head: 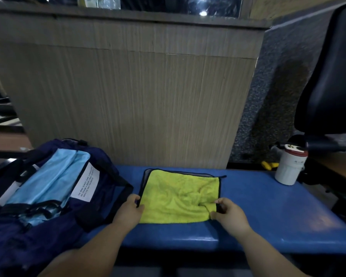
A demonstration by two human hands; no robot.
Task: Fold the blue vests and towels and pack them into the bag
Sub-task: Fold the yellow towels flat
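Note:
A yellow-green towel (178,196) with black trim lies folded over on the blue table (268,206), a grey underside showing along its far edge. My left hand (130,210) pinches the towel's near left edge. My right hand (228,213) pinches its near right corner. The dark navy bag (100,196) stands open at the left of the table, touching my left wrist. Light blue folded vests (48,180) lie inside it beside a white label (86,182) with printed text.
A white tumbler (288,168) with a red band stands at the table's far right corner. A black office chair (328,76) rises at the right. A wooden partition (138,86) closes off the far side of the table. Yellow objects (269,165) lie behind the table.

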